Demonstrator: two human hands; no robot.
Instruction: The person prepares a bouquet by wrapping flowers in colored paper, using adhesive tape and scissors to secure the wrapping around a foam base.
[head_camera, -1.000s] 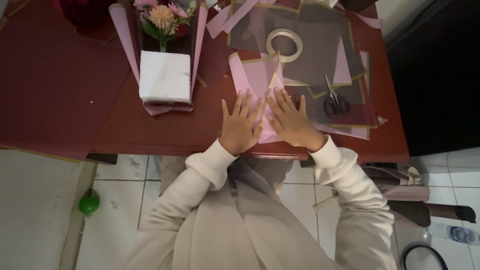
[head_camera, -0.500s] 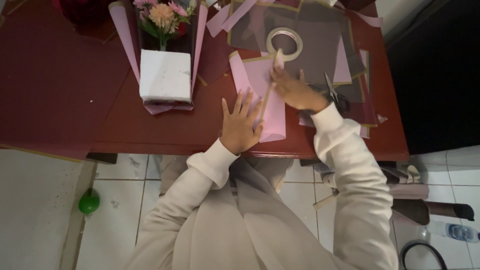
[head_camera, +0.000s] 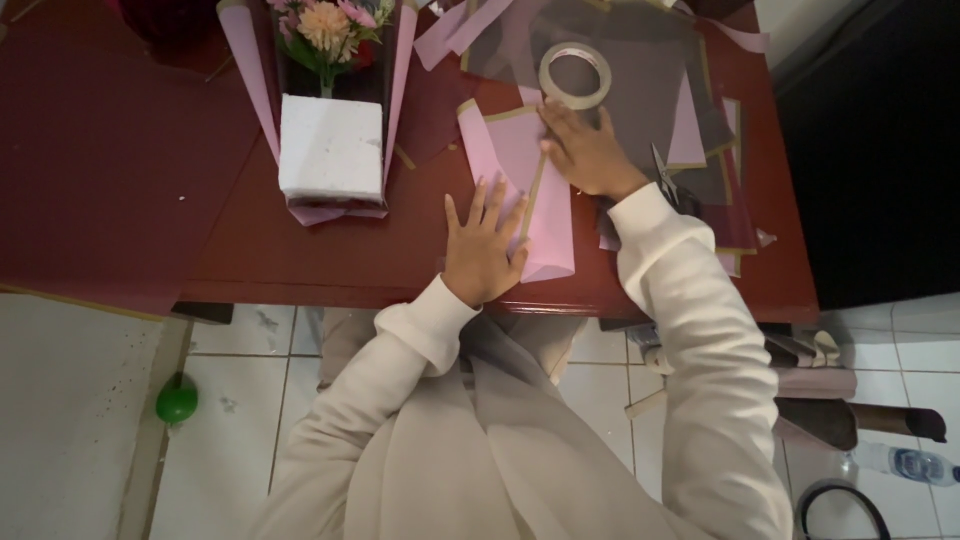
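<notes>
A folded pink paper sheet (head_camera: 545, 210) with a gold edge lies on the dark red table (head_camera: 130, 170) near its front edge. My left hand (head_camera: 484, 245) lies flat on the sheet's near left part, fingers spread. My right hand (head_camera: 585, 150) presses down on the sheet's far right part, fingertips at the fold, just below a roll of clear tape (head_camera: 575, 75). Neither hand holds anything.
A white foam block (head_camera: 331, 147) with pink and orange flowers (head_camera: 330, 25) in pink wrapping stands at the back left. Grey and pink sheets (head_camera: 650, 90) are stacked at the back right, scissors (head_camera: 668, 180) on them. A green ball (head_camera: 177, 400) lies on the tiled floor.
My right hand has slid away from me along the pink sheet, from beside my left hand up to just below the tape roll. My left hand has stayed put.
</notes>
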